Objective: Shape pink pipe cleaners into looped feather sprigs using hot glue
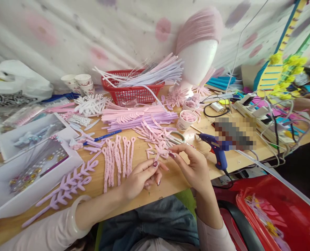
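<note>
Over the table's front part, my left hand [146, 176] pinches the lower end of a pink pipe-cleaner sprig [161, 149], which has a loop on top and short side pieces. My right hand [193, 169] meets it from the right, thumb and forefinger closed at one side piece; the exact contact is small. Just beyond lie short pink pipe-cleaner pieces [149, 150] and scissors [178, 138]. Left of my hands, several twisted pink looped stems [118, 158] lie in a row. Two lilac leafy sprigs [66, 188] rest farther left.
A blue glue gun [218, 150] stands right of my hands, its cable over the edge. Behind are paper cups [186, 120], pipe-cleaner bundles [141, 118], a red basket [134, 91] and a white mannequin head [197, 59]. White boxes [34, 181] sit left. Another person's hand [309, 108] shows far right.
</note>
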A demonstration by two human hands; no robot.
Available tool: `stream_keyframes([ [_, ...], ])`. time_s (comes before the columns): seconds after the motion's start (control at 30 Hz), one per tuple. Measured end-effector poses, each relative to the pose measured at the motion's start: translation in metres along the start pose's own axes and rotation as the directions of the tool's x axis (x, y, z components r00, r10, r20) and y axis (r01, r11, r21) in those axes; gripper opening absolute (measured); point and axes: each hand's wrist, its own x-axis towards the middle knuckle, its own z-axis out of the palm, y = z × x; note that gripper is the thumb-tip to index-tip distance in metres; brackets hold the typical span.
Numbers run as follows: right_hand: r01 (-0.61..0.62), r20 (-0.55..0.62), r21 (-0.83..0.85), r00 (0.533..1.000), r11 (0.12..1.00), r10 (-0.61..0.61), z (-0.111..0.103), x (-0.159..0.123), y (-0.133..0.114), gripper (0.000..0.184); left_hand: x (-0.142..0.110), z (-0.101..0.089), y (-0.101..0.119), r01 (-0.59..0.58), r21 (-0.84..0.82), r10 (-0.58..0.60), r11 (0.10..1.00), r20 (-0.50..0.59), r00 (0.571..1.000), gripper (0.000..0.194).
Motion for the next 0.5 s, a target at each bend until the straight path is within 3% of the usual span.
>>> stream_keyframes([
  [0.13, -0.045, -0.127, -0.059, 0.991, 0.997, 0.037, -0.009, -0.012, 0.006, 0.007, 0.002, 0.001, 0.001, -0.005, -0.069, 0.002, 0.998, -0.042, 0.999, 0.031],
  [0.23, -0.182, -0.332, -0.124, 0.934, 0.976, 0.132, -0.019, -0.024, 0.012, 0.012, 0.003, 0.002, 0.003, -0.019, -0.114, 0.013, 0.993, -0.052, 0.999, 0.03],
  [0.3, -0.296, -0.536, -0.156, 0.827, 0.942, 0.171, -0.026, -0.031, 0.018, 0.027, 0.003, 0.003, 0.004, -0.023, -0.132, 0.017, 0.991, -0.052, 0.998, 0.029],
  [0.4, -0.416, -0.833, -0.191, 0.548, 0.889, 0.078, -0.04, -0.038, 0.034, 0.041, 0.002, 0.005, 0.005, -0.032, -0.13, 0.025, 0.991, -0.054, 0.998, 0.03],
  [0.43, -0.455, -0.875, -0.214, 0.483, 0.865, 0.038, -0.045, -0.039, 0.041, 0.039, 0.002, 0.005, 0.005, -0.034, -0.125, 0.026, 0.992, -0.059, 0.998, 0.03],
  [0.47, -0.492, -0.88, -0.247, 0.474, 0.835, 0.018, -0.051, -0.039, 0.048, 0.036, 0.001, 0.005, 0.005, -0.034, -0.12, 0.026, 0.992, -0.07, 0.997, 0.03],
  [0.5, -0.51, -0.848, -0.279, 0.529, 0.814, 0.041, -0.057, -0.038, 0.054, 0.034, 0.001, 0.006, 0.005, -0.033, -0.116, 0.024, 0.993, -0.083, 0.996, 0.029],
])
